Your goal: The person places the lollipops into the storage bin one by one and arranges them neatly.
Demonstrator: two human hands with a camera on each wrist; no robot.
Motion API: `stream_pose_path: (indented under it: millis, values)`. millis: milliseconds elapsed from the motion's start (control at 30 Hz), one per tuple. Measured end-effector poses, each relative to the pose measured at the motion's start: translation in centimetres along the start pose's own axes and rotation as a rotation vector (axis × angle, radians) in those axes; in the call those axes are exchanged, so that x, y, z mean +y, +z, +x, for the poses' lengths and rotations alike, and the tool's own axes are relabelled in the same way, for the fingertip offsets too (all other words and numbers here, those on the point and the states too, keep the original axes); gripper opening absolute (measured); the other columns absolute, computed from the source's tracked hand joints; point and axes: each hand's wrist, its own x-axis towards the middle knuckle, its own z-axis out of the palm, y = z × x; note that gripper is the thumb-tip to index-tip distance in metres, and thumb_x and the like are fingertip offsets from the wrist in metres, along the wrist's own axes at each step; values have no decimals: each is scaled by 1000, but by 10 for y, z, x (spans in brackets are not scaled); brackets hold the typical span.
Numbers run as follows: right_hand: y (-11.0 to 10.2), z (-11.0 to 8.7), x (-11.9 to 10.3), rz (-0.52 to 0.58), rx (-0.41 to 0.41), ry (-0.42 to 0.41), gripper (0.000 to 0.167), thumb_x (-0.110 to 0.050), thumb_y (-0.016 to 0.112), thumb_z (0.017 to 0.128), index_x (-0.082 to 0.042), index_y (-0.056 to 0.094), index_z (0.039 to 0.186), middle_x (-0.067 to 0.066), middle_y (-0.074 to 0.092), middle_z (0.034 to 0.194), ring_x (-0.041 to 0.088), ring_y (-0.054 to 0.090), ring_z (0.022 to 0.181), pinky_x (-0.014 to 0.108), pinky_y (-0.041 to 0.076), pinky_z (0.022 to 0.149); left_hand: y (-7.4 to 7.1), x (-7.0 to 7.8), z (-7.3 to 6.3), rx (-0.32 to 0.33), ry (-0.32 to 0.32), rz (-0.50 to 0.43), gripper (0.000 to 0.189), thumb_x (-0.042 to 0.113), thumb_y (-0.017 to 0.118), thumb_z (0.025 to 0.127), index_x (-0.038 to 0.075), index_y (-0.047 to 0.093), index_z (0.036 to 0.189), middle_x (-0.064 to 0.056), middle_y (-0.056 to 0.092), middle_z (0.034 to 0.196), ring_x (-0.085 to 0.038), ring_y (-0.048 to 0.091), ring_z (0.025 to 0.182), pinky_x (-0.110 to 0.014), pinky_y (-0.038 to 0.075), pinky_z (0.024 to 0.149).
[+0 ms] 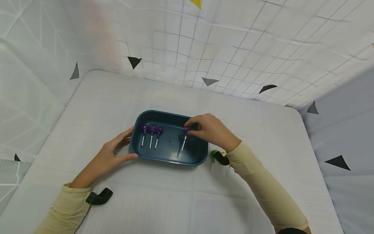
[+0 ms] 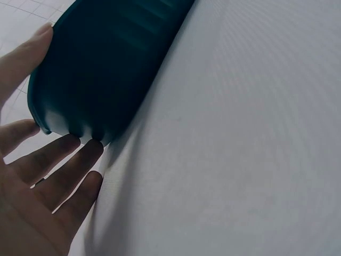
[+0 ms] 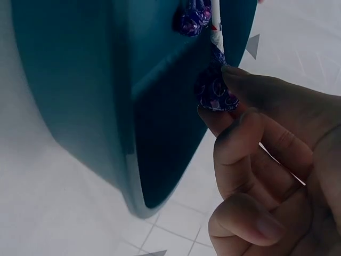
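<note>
A dark teal plastic tray [image 1: 168, 159] sits before me, with three purple-wrapped lollipops [image 1: 152, 130] lying side by side in its left half. My left hand [image 1: 112, 152] spans the tray's left end, fingers spread and fairly straight. In the left wrist view its fingertips [image 2: 93, 146] touch the outside of the wall. My right hand [image 1: 211, 130] reaches over the tray's right half and pinches another purple-wrapped lollipop [image 3: 213, 90] by its candy head between thumb and fingers. The white stick of this lollipop points toward the tray's near side.
Just right of the tray, several lollipops lie on the white-covered table [image 1: 163, 201], partly hidden by the black wrist camera [image 1: 222, 158]; one has a green wrapper [image 1: 214, 152]. White sheeting [image 1: 233, 48] with grid lines and dark triangles rises behind the table.
</note>
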Motion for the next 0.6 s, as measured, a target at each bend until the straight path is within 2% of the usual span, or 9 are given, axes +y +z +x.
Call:
stream_pose_path:
  millis: [100, 200, 367, 533, 600]
  values:
    - [2, 4, -3, 0, -12, 0, 19, -22, 78, 94, -16, 79, 113, 4, 76, 81, 10, 54, 57, 28, 48, 56, 0, 0, 0, 1, 1, 5, 97, 21, 84, 88, 32, 25, 165, -15, 47, 159, -30, 54, 139, -1, 38, 109]
    - [3, 7, -5, -11, -18, -2, 19, -23, 77, 95, -17, 80, 113, 0, 76, 86, 10, 55, 59, 27, 48, 56, 0, 0, 0, 0, -2, 3, 97, 21, 84, 88, 32, 25, 165, -15, 47, 159, -28, 53, 140, -1, 38, 109]
    - [6, 15, -8, -28, -17, -23, 19, -23, 78, 94, -18, 80, 112, -5, 78, 102, 10, 56, 64, 26, 50, 60, 1, -1, 1, 0, 0, 1, 97, 22, 84, 88, 32, 26, 165, -15, 47, 159, -31, 53, 140, -1, 38, 109]
    - [10, 24, -10, -64, -39, -41, 20, -22, 78, 94, -15, 80, 113, -3, 79, 106, 10, 62, 74, 26, 53, 66, 0, -1, 1, -1, -1, -3, 97, 21, 84, 88, 32, 25, 165, -16, 48, 159, -37, 54, 138, 0, 37, 108]
    - [11, 26, -11, -76, -43, -44, 21, -22, 78, 95, -15, 80, 114, -2, 79, 108, 10, 66, 80, 27, 56, 69, 0, -1, 0, -1, -1, -3, 97, 21, 84, 88, 33, 25, 165, -16, 48, 159, -34, 54, 138, 0, 38, 108]
